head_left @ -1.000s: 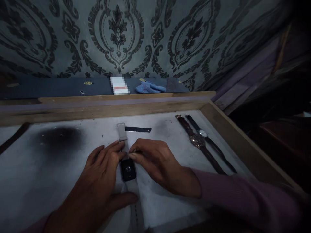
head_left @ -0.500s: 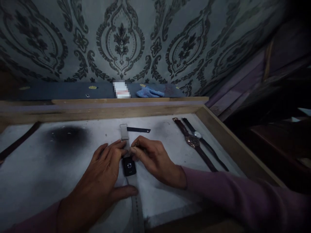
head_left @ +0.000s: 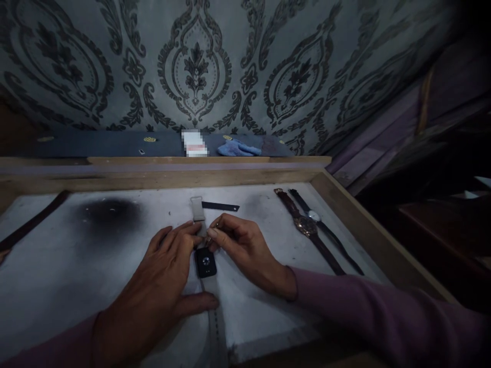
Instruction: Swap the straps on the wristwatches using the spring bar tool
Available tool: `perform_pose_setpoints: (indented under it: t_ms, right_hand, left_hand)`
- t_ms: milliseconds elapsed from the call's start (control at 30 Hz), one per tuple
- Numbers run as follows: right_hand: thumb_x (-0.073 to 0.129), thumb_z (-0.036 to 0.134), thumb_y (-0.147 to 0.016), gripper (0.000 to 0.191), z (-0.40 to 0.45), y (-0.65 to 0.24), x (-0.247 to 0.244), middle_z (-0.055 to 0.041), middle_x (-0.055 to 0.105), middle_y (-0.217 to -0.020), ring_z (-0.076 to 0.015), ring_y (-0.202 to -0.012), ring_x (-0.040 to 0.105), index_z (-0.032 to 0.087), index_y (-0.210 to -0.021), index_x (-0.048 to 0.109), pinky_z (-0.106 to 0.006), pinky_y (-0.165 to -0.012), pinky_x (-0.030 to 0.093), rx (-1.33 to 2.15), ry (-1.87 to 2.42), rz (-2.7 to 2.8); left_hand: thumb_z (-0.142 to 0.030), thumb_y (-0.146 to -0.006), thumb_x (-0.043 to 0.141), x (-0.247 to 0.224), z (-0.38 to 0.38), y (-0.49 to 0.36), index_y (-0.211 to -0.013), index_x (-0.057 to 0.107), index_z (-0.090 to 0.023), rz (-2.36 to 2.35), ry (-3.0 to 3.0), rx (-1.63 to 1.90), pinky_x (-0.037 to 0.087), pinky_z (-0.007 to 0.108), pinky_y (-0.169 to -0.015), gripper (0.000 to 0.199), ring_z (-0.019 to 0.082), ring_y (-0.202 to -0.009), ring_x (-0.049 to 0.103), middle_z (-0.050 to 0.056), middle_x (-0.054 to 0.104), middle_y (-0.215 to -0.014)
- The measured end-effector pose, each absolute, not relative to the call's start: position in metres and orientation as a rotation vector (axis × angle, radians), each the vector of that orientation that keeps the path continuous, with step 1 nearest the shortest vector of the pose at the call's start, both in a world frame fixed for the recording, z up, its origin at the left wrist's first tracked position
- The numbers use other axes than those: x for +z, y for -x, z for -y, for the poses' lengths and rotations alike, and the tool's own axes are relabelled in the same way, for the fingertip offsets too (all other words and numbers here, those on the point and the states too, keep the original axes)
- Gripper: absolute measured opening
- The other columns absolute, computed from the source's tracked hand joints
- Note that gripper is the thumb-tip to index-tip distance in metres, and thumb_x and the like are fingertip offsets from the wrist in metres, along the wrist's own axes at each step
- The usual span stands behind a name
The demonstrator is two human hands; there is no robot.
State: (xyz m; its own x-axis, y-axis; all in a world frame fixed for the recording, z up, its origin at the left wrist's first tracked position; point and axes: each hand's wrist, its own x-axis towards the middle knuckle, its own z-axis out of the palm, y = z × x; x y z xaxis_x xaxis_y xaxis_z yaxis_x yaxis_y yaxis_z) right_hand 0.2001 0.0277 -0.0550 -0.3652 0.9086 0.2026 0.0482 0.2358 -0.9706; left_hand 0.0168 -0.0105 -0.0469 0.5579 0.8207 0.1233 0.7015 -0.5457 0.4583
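Note:
A smartwatch (head_left: 206, 262) lies face down on the white work surface, its sensor back up and its pale grey strap (head_left: 217, 327) stretched above and below the case. My left hand (head_left: 159, 276) holds it in place: the fingertips press the upper strap and the thumb rests across the lower one. At the joint of upper strap and case, my right hand (head_left: 241, 245) pinches something small with a dull metallic look. Most of that is hidden by the fingers, so its kind is unclear. Just beyond the hands, a dark flat blade-like strip (head_left: 220, 206) touches the strap's buckle end.
On the right lie a brown leather-strap watch (head_left: 307, 226) and a slimmer black-strap watch (head_left: 313, 215). A dark brown strap (head_left: 34, 225) is at the far left. Wooden rims (head_left: 222, 177) border the surface. A blue cloth (head_left: 240, 148) sits on the ledge behind.
The whole view has shifted slightly. My left hand keeps its place on the smartwatch, and my right fingertips have moved only a little at the strap joint.

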Motion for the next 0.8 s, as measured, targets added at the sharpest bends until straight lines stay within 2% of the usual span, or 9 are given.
perform_pose_setpoints:
  t_ms: [300,500,667,800]
  right_hand:
    - [0.056,0.027,-0.092,0.02,-0.025,-0.2005,-0.0478,0.0014,0.061,-0.066,-0.0112,-0.062,0.059,0.016,-0.076,0.058,-0.024,-0.06,0.048,1.107,0.919,1.795]
    - [0.052,0.02,-0.094,0.017,-0.0236,-0.2029,-0.0465,0.0002,0.061,-0.07,-0.0101,-0.062,0.057,0.015,-0.08,0.059,-0.021,-0.058,0.046,0.806,0.877,2.025]
    - [0.05,0.02,-0.096,0.02,-0.0236,-0.2029,-0.0497,-0.0009,0.06,-0.069,-0.0107,-0.061,0.057,0.014,-0.078,0.059,-0.022,-0.058,0.047,0.653,0.802,2.114]
    - [0.05,0.019,-0.096,0.02,-0.0237,-0.2025,-0.0501,-0.0013,0.061,-0.069,-0.0119,-0.063,0.058,0.015,-0.079,0.059,-0.024,-0.062,0.049,0.621,0.757,2.123]
  left_hand:
    - [-0.039,-0.075,0.077,-0.0477,0.0111,-0.0166,-0.121,0.041,-0.022,-1.242,-2.42,0.488,0.035,0.058,-0.107,0.061,0.034,-0.132,0.044,0.012,0.059,-0.129]
    - [-0.038,-0.072,0.08,-0.0471,0.0115,-0.0168,-0.118,0.042,-0.022,-1.25,-2.402,0.48,0.035,0.057,-0.107,0.061,0.034,-0.132,0.045,0.012,0.058,-0.13]
    - [-0.036,-0.07,0.082,-0.0483,0.011,-0.017,-0.127,0.036,-0.022,-1.254,-2.412,0.474,0.035,0.059,-0.107,0.074,0.035,-0.133,0.043,0.014,0.057,-0.132]
    - [-0.034,-0.072,0.08,-0.046,0.0109,-0.0174,-0.128,0.035,-0.021,-1.25,-2.402,0.463,0.036,0.059,-0.106,0.073,0.035,-0.131,0.045,0.015,0.055,-0.133]
